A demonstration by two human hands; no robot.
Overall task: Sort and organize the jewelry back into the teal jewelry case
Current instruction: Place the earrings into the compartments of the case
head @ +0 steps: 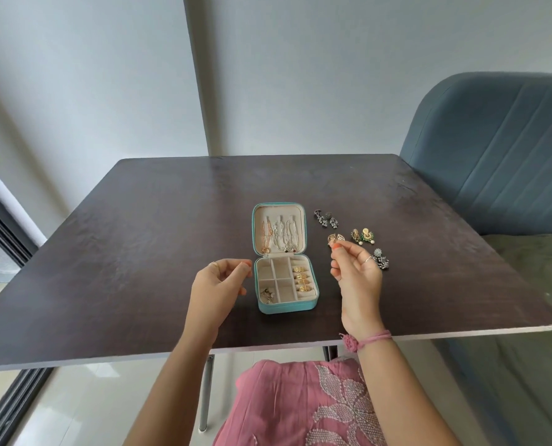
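The teal jewelry case (286, 306) lies open at the middle of the dark table. Its lid (279, 233) holds a rose-gold chain and silver chains. Several gold rings (301, 279) fill the base's right column, and one small dark earring (267, 295) lies in the near left compartment. My left hand (220, 281) hovers just left of the base, fingers loosely curled and holding nothing. My right hand (358, 272) is right of the case, thumb and forefinger pinched on a gold earring (336, 238). Still loose on the table are dark silver earrings (326, 217), green-and-gold earrings (363, 235) and silver flower earrings (381, 258).
The table's near edge (268, 347) runs just under my wrists. A blue-grey upholstered seat (500, 149) stands against the table's right side. Bare dark tabletop (139, 236) stretches left of the case. A window frame (1, 226) is at far left.
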